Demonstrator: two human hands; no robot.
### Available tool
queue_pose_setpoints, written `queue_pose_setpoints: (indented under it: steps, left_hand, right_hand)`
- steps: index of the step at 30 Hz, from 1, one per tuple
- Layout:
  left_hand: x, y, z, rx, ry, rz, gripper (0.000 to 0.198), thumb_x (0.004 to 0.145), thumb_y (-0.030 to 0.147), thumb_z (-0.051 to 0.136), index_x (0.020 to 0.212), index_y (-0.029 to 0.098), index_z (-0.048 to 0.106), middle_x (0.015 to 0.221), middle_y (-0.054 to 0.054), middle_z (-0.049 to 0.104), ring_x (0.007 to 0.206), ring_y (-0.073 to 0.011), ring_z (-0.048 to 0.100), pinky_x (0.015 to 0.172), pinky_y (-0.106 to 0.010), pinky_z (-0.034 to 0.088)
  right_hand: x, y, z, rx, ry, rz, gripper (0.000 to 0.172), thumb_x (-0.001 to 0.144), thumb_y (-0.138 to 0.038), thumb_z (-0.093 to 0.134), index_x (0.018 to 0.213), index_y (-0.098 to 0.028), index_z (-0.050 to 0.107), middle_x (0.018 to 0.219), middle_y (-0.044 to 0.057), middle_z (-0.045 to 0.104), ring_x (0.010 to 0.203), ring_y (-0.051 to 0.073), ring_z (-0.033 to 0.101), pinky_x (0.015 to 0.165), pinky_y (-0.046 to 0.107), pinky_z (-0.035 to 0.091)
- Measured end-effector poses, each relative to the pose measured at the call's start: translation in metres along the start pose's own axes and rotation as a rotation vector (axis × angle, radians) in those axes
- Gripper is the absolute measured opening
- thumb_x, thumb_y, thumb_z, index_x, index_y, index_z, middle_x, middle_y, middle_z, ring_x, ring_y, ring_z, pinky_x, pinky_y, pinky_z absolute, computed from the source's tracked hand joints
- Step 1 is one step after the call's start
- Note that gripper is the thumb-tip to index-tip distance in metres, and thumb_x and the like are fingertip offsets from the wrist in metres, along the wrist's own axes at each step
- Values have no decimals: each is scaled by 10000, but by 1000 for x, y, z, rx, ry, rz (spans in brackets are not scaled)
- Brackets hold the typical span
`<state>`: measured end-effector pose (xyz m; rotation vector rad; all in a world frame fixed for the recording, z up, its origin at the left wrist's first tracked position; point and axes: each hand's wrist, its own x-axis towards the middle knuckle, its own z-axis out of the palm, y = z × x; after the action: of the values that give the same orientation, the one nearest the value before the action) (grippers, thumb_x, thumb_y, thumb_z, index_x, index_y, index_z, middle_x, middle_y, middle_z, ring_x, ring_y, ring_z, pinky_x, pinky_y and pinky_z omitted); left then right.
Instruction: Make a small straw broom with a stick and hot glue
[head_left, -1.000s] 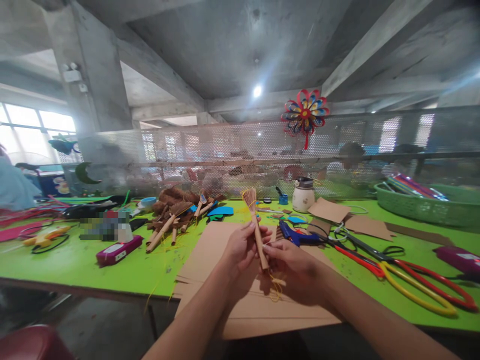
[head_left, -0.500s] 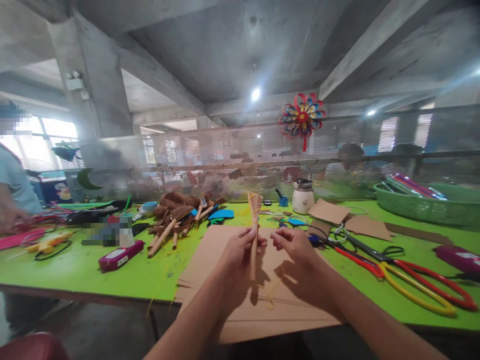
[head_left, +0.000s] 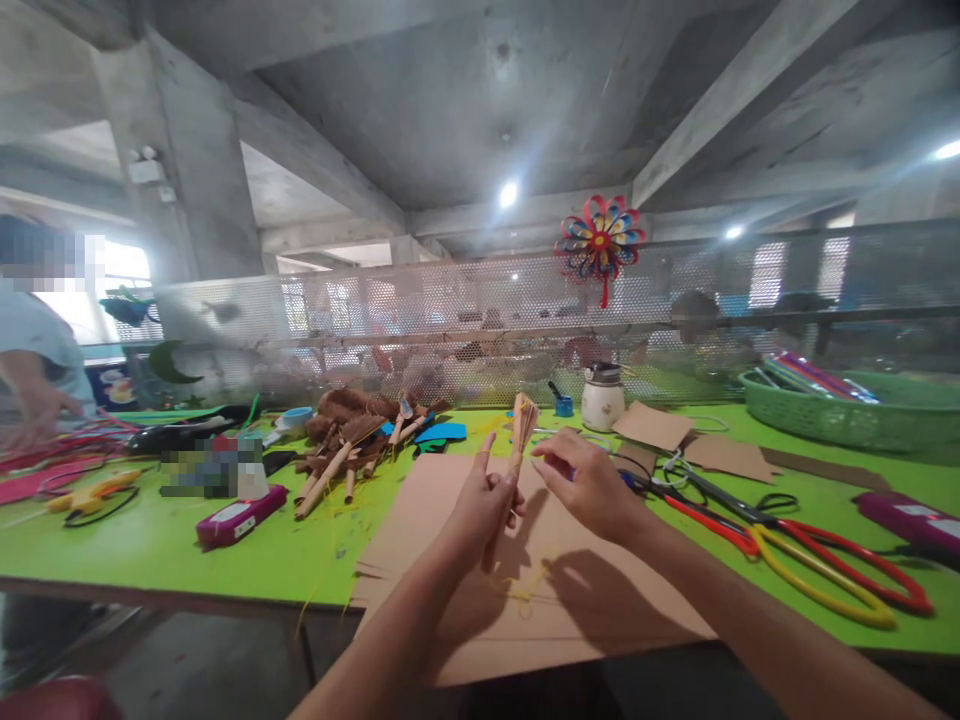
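I'm holding a tilted miniature broom (head_left: 519,440) with the left hand (head_left: 484,503); the right hand (head_left: 587,482) is hovering near it, loosely curled.

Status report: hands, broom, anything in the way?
Left hand holds broom, brush end up. Right hand close beside it. Scissors off right, not between hands.

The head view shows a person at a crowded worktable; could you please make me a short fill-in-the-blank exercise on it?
1. The left hand grips the small broom by its ____ rather than its bristles.
2. The large scissors have one red handle and one ____ handle.
3. The shallow basket is ____ in colour.
4. In the picture, the blue pot stands to the ____ of the pale jar.

Missing words: handle; yellow; green; left.
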<state>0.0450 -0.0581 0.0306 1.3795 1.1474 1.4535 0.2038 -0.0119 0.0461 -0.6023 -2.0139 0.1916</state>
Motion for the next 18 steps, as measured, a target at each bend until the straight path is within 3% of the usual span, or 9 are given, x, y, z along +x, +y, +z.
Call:
queue_pose_setpoints:
  steps: [3,7,12,15,18]
  left_hand:
    - [5,0,-3,50,-4,15,822,808,280,535,1473,190,60,599,50,553,497,-116,543,465,-193,417]
    - [9,-6,-1,186,5,76,778,794,222,520,1471,188,139,560,55,540,459,-107,525,423,-170,384]
    - [7,-14,3,192,12,110,753,773,176,528,1457,218,217,526,72,525,404,-75,471,407,-145,345]
    - [3,-15,0,169,-11,37,736,791,201,521,1457,206,207,534,69,521,418,-85,485,409,-152,343]
    - [-6,-9,-9,75,-88,-83,712,811,221,521,1452,194,210,568,52,532,457,-99,512,441,-175,375]
  right_hand:
    - [3,2,2,-55,0,67,159,815,-228,546,928,-176,644,734,44,567,655,173,509,630,298,393]
    - [11,-4,14,-192,-58,132,321,807,-285,572,1109,-179,595,730,57,629,629,186,540,614,295,367]
    - [25,-14,29,-276,-27,149,158,830,-210,514,819,-176,668,707,97,671,663,216,588,636,312,369]
    - [37,-4,26,53,126,238,136,795,-205,565,687,-185,647,627,48,646,589,167,564,597,281,396]
    - [53,13,12,722,193,548,78,720,-179,652,648,-172,622,524,4,613,441,112,509,460,235,399]
